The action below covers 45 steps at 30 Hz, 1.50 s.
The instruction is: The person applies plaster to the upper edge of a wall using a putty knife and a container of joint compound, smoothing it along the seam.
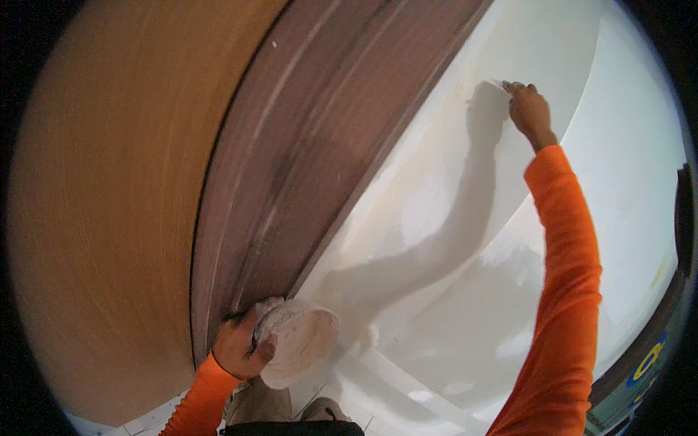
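Low in front of me, my left hand (238, 346) is closed on the rim of a round white tub (320, 340), its thumb over the edge. Pale, pasty filler (289, 336) coats the inside of the tub. Farther up, my right hand (529, 110) reaches out to the white wall (436, 189) with its fingers pinched together. From the fingertips a small thin blade, apparently a putty knife (498, 83), meets the wall surface; its handle is mostly hidden by the hand. The arm's shadow falls on the wall beside it.
Left of the wall runs a wide dark-brown wooden door frame (313, 145) with scuffed streaks, and beside it a lighter brown door panel (123, 203). White floor tiles (156, 416) show at the bottom. Something dark with yellow and blue markings (647, 367) stands at lower right.
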{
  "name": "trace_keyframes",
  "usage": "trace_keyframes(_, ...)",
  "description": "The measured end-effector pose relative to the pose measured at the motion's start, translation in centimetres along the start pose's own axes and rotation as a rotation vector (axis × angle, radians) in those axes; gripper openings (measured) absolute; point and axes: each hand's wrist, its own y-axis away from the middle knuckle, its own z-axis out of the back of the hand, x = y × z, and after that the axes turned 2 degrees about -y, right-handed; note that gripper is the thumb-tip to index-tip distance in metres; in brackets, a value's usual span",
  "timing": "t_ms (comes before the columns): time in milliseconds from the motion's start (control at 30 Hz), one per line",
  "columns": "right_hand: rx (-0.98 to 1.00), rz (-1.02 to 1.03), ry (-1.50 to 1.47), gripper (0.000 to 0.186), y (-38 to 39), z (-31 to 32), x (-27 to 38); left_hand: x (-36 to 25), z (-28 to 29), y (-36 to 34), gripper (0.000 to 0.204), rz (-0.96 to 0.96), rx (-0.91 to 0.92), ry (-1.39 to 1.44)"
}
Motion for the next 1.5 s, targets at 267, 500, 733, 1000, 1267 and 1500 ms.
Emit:
trace_keyframes(267,-0.045,-0.191,0.015,0.030,-6.2,-1.4,-0.2,-1.0,2.1,-0.4,0.062,-0.036,-0.014,-0.105)
trace_keyframes(500,0.130,-0.006,-0.096,0.026,3.9,-4.9,9.9,-0.1,2.0,-1.0,0.062,-0.125,-0.026,-0.139)
trace_keyframes(733,0.441,0.021,-0.389,0.033,10.3,1.6,17.6,-2.1,5.7,-1.9,0.068,0.193,0.322,-0.142)
trace_keyframes(1000,-0.001,-0.331,-0.110,0.040,-4.7,-2.2,-1.8,-2.0,3.9,-4.1,0.069,0.238,0.437,-0.123)
trace_keyframes(1267,0.172,-0.339,-0.022,0.035,-7.9,-2.8,0.8,-2.2,3.4,-4.7,0.063,-0.168,0.077,-0.208)
trace_keyframes(1500,0.175,-0.079,-0.223,0.035,7.2,-4.9,16.0,-3.9,3.6,-7.1,0.064,-0.147,0.145,-0.253)
